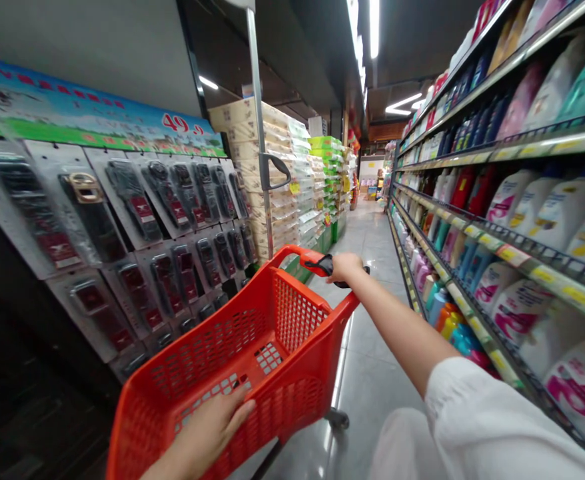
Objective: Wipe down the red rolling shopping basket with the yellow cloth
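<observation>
A red plastic shopping cart (pixel 285 393) with perforated walls stands in front of me, and its basket holds nothing that I can see. My right hand (pixel 347 268) is wrapped round the cart's handle (pixel 317 263), which is red with a black part. Over the cart's near side, low in the view, is my left hand (pixel 217 423). Its fingers are stretched out and hold nothing; whether it touches the rim I cannot tell.
Shelves (pixel 510 257) of bottles line the right side. Packaged belts (pixel 132 200) hang on a display at the left, beside a metal pole (pixel 256 87). Stacked cartons (pixel 242 133) stand behind it. A tiled aisle (pixel 370 230) runs ahead.
</observation>
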### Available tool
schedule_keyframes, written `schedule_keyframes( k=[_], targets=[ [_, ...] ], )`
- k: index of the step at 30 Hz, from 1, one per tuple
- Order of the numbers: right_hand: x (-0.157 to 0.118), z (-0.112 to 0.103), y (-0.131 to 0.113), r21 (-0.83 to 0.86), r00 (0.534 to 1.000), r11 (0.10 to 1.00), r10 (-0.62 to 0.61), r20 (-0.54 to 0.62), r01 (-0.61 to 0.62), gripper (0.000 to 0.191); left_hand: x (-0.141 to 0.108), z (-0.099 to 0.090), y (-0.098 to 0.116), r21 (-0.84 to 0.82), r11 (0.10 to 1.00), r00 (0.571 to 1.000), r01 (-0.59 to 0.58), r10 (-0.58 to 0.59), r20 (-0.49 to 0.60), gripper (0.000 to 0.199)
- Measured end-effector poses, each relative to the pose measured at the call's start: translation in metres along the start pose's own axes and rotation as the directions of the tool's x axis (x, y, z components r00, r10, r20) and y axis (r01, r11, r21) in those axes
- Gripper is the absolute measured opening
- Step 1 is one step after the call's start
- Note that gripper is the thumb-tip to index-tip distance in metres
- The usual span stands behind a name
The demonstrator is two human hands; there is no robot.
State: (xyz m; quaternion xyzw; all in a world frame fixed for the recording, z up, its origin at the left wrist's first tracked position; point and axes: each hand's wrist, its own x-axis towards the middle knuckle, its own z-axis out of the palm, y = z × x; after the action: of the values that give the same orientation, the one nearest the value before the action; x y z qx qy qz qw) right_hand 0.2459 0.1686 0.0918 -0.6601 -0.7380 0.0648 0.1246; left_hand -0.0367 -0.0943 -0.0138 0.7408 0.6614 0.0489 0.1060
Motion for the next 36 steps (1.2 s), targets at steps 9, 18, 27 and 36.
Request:
schedule_keyframes(
  k=[9,18,27,36],
  targets=[
    [0.010,0.021,0.055,0.767,0.998,0.640,0.061,0.001,-0.040,0.018,0.064,0.000,0.025,-0.367,0.923,0.984,-0.117,0.157,0.080,0.054],
    [-0.050,0.097,0.035,0.936,0.792,0.309,0.523,-0.314,0.167,0.049,0.072,-0.004,0.027,-0.372,0.921,0.984,-0.118,0.160,0.082,0.059],
    [-0.130,0.152,-0.015,0.302,0.743,0.832,-0.182,-0.644,0.466,0.046,0.074,0.004,0.029,-0.366,0.925,0.985,-0.101,0.146,0.097,0.052],
    [-0.068,0.091,0.021,0.453,0.789,0.765,-0.114,-0.604,0.457,0.036,0.078,0.004,0.034,-0.313,0.945,0.989,-0.098,0.127,0.075,0.057]
  ],
)
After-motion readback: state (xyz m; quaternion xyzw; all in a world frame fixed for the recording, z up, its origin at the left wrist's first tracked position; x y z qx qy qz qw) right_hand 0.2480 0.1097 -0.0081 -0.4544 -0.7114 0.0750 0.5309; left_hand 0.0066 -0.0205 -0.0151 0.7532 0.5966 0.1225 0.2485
